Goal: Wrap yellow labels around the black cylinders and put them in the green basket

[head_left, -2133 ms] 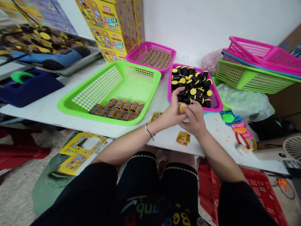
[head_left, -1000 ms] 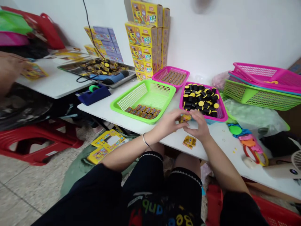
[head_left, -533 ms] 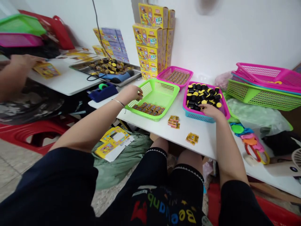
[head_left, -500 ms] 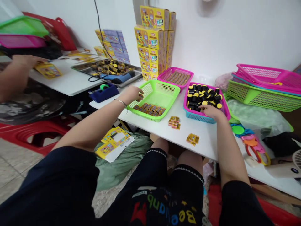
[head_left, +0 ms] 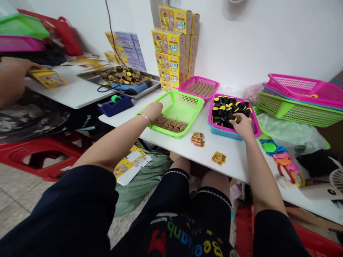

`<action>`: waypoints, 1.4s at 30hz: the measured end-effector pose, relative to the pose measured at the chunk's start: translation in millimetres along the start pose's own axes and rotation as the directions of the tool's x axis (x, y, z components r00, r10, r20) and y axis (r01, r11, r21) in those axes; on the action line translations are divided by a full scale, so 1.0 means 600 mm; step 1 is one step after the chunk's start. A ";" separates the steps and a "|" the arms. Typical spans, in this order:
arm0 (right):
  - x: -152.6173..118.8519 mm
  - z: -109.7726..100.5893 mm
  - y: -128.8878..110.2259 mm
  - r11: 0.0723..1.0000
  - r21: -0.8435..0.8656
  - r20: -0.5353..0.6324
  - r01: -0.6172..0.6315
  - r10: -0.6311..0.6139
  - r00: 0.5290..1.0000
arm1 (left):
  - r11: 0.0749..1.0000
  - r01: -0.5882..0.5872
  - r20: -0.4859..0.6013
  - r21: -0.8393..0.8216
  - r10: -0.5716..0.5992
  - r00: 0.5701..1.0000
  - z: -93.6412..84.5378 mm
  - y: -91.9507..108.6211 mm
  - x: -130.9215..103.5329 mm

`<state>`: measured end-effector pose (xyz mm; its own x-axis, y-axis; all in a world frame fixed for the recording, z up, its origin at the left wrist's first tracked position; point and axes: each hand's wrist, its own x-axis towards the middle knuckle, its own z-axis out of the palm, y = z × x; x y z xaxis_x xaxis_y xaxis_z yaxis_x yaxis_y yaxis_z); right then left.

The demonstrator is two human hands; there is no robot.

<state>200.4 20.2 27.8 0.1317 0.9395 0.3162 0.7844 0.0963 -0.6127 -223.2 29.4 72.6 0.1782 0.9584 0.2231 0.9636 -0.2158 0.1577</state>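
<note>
My left hand [head_left: 153,110] reaches over the left rim of the green basket [head_left: 190,120], just above rows of small patterned-wrapped cylinders [head_left: 171,124]. Its fingers point down and are mostly hidden behind the back of the hand. At the pink basket [head_left: 254,129], my right hand [head_left: 242,125] pinches a small black cylinder with a yellow cap [head_left: 232,121] between thumb and fingers. Many more black cylinders with yellow caps [head_left: 224,101] lie heaped in that basket, which sits in a blue one.
Two small piles of printed yellow stickers [head_left: 197,139] lie near the table's front edge. Behind stand another pink basket [head_left: 184,85] of wrapped cylinders and stacked yellow boxes [head_left: 168,44]. A blue tape dispenser [head_left: 116,106] is at left, near a co-worker's hand [head_left: 23,66] holding a yellow box.
My left hand has shifted slightly right and down, its fingers turning out of sight. My right hand has lifted slightly, with a black cylinder now in its pinch.
</note>
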 end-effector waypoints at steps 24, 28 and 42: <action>-0.070 0.020 0.027 0.891 -0.001 -0.363 0.455 -0.424 0.830 | 0.556 -0.830 0.088 0.036 0.826 0.557 0.163 0.337 -0.272; -0.070 0.017 0.029 0.906 0.029 -0.344 0.422 -0.388 0.855 | 0.658 -0.740 0.102 -0.139 0.753 0.650 0.157 0.340 -0.240; -0.073 0.004 0.024 0.896 0.189 -0.567 0.403 -0.236 0.790 | 0.533 -0.499 -0.300 -0.683 0.418 0.858 0.104 0.352 -0.085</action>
<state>204.4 -18.8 3.1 0.2624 0.5328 0.8045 0.6412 0.5267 -0.5580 -16.2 -53.7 34.4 0.4959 0.6758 0.5454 0.2890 -0.7207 0.6302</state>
